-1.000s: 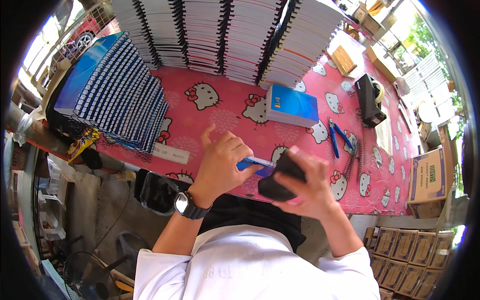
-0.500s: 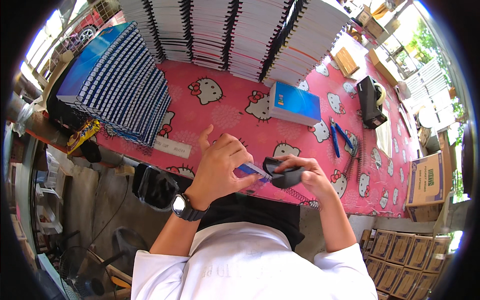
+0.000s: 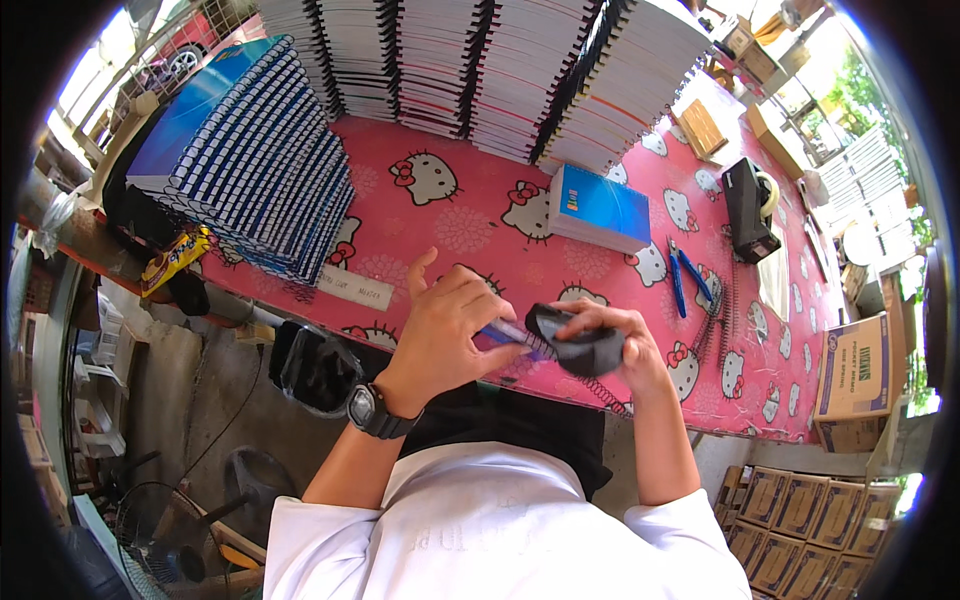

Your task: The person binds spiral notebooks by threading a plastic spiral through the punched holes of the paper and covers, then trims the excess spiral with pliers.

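My left hand [image 3: 450, 325], with a black watch on the wrist, pinches a small blue notebook [image 3: 505, 333] by its side, thumb below and index finger raised. Wire spiral shows along the notebook's right edge. My right hand [image 3: 628, 345] is wrapped round a dark, rounded black object [image 3: 588, 353] whose kind I cannot make out; it meets the notebook's spiral edge. Below it a loose length of spiral wire [image 3: 605, 396] trails toward the table's front edge. Beyond my hands lies a short stack of blue notebooks [image 3: 603, 205].
Blue cutters [image 3: 687, 275], loose spiral wires [image 3: 722, 325] and a black tape dispenser [image 3: 745, 212] lie to the right on the pink table [image 3: 400, 240]. Tall stacks of spiral-bound notebooks [image 3: 250, 165] stand left and behind. Cardboard boxes [image 3: 855, 370] sit at the right.
The whole view has shifted slightly. My right hand has turned a little on the black object, and more spiral shows between it and the notebook. Both grips stay closed.
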Demonstrator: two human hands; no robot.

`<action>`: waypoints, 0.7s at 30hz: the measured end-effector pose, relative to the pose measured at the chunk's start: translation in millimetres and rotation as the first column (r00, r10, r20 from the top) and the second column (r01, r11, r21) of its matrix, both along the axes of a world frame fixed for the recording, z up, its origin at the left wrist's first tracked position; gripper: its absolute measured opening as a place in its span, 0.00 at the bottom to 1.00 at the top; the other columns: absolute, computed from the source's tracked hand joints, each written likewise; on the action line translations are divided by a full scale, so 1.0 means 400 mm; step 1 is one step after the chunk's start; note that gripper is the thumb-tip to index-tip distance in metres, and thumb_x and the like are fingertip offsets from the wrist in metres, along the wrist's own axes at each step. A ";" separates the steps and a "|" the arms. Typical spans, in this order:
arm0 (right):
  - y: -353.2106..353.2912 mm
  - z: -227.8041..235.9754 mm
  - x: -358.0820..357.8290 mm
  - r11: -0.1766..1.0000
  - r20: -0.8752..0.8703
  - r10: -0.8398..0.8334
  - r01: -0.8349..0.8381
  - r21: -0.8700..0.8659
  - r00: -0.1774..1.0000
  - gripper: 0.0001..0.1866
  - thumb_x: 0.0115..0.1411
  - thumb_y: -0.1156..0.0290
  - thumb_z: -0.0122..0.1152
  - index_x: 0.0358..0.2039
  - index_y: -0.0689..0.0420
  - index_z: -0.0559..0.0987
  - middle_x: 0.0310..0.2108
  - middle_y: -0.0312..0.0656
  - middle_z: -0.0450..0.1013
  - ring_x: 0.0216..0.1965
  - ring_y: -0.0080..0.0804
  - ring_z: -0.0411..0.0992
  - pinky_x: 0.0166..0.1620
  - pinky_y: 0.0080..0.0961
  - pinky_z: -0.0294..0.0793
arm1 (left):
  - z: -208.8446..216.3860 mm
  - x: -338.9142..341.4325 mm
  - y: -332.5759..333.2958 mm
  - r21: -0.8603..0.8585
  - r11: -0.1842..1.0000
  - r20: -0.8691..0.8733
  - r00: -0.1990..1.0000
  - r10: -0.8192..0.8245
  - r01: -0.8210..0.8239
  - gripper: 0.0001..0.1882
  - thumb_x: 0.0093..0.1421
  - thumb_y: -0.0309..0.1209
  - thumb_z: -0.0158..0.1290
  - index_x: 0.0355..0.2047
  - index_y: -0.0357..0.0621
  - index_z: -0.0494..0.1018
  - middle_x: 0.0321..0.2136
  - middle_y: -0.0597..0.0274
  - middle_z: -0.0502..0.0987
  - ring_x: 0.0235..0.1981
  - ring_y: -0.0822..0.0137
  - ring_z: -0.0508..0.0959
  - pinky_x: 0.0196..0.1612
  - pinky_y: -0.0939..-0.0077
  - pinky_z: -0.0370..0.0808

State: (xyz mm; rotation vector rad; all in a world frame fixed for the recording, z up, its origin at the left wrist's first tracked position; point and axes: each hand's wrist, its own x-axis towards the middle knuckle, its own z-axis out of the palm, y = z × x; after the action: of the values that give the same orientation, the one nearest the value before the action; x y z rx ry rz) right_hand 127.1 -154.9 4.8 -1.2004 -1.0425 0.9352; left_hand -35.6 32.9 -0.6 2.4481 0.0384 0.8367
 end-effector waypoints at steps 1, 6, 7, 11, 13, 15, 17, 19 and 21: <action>0.001 0.002 0.001 0.996 0.086 -0.063 0.068 -0.063 0.994 0.37 0.46 0.37 0.60 0.38 0.62 0.82 0.40 0.49 0.75 0.55 0.44 0.64 0.57 0.42 0.59 | -0.002 0.000 0.003 -0.005 1.000 -0.003 1.000 0.004 -0.004 0.16 0.39 0.42 0.67 0.25 0.53 0.75 0.26 0.72 0.73 0.37 0.69 0.73 0.60 0.50 0.49; -0.013 0.097 -0.027 0.950 0.564 -0.294 0.303 0.081 0.772 0.29 0.41 0.47 0.69 0.38 0.56 0.82 0.47 0.50 0.73 0.51 0.43 0.66 0.55 0.39 0.60 | -0.006 0.004 0.001 -0.005 1.000 0.006 1.000 0.000 0.000 0.16 0.38 0.43 0.67 0.26 0.55 0.75 0.26 0.72 0.73 0.38 0.68 0.73 0.60 0.54 0.50; -0.011 0.122 -0.046 0.940 0.700 -0.326 0.295 0.170 0.635 0.28 0.39 0.50 0.71 0.38 0.55 0.82 0.48 0.50 0.72 0.51 0.42 0.66 0.55 0.39 0.61 | -0.009 0.005 0.008 -0.006 1.000 -0.022 1.000 0.002 -0.002 0.16 0.39 0.43 0.67 0.26 0.55 0.75 0.26 0.72 0.74 0.38 0.68 0.73 0.60 0.54 0.50; -0.025 0.111 -0.122 0.990 0.963 -0.017 0.139 -0.021 0.267 0.28 0.34 0.57 0.75 0.40 0.49 0.80 0.59 0.47 0.60 0.51 0.44 0.63 0.53 0.38 0.58 | 0.002 0.010 0.017 0.005 1.000 -0.057 0.998 -0.012 0.012 0.12 0.41 0.38 0.66 0.26 0.53 0.75 0.27 0.73 0.74 0.38 0.70 0.73 0.61 0.51 0.49; -0.036 0.129 -0.125 0.994 0.939 -0.006 0.103 -0.032 0.345 0.28 0.34 0.59 0.76 0.39 0.49 0.81 0.58 0.47 0.61 0.52 0.43 0.63 0.52 0.38 0.60 | 0.006 0.009 0.016 0.003 1.000 -0.075 0.997 -0.013 0.013 0.13 0.41 0.37 0.66 0.27 0.55 0.76 0.28 0.73 0.74 0.39 0.69 0.73 0.61 0.52 0.48; -0.044 0.133 -0.111 0.995 0.879 -0.054 0.101 0.007 0.473 0.28 0.33 0.60 0.77 0.39 0.50 0.81 0.58 0.48 0.62 0.53 0.43 0.63 0.52 0.38 0.62 | 0.017 0.004 0.009 0.012 1.000 -0.070 0.998 -0.005 0.006 0.13 0.41 0.36 0.66 0.29 0.57 0.77 0.28 0.74 0.74 0.39 0.69 0.73 0.61 0.52 0.47; -0.045 0.126 -0.069 0.985 0.756 -0.162 0.148 0.087 0.635 0.29 0.32 0.59 0.77 0.39 0.51 0.82 0.58 0.50 0.62 0.54 0.44 0.64 0.51 0.38 0.64 | 0.032 -0.001 -0.011 0.033 0.999 -0.042 0.999 0.010 -0.009 0.14 0.42 0.35 0.65 0.32 0.58 0.78 0.29 0.75 0.74 0.39 0.70 0.73 0.61 0.51 0.46; -0.051 0.112 -0.035 0.969 0.625 -0.248 0.173 0.179 0.741 0.33 0.31 0.56 0.78 0.39 0.59 0.81 0.56 0.58 0.63 0.54 0.48 0.67 0.54 0.37 0.65 | 0.027 -0.002 -0.025 0.008 0.998 -0.040 0.997 -0.068 0.068 0.14 0.44 0.34 0.65 0.34 0.60 0.78 0.30 0.76 0.75 0.40 0.71 0.73 0.61 0.50 0.46; -0.059 0.096 -0.027 0.947 0.508 -0.315 0.229 0.225 0.802 0.33 0.33 0.54 0.77 0.39 0.61 0.81 0.56 0.59 0.63 0.54 0.47 0.67 0.55 0.35 0.64 | 0.019 -0.002 -0.026 0.010 0.994 -0.050 0.993 -0.104 0.104 0.14 0.46 0.33 0.64 0.35 0.61 0.78 0.30 0.77 0.75 0.40 0.72 0.72 0.61 0.49 0.45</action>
State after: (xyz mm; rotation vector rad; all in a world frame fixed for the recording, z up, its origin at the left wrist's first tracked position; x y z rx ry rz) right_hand 116.1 -178.7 43.1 -1.4780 -1.3096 0.2751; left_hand -36.4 22.5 7.1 2.4594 -0.0762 0.7332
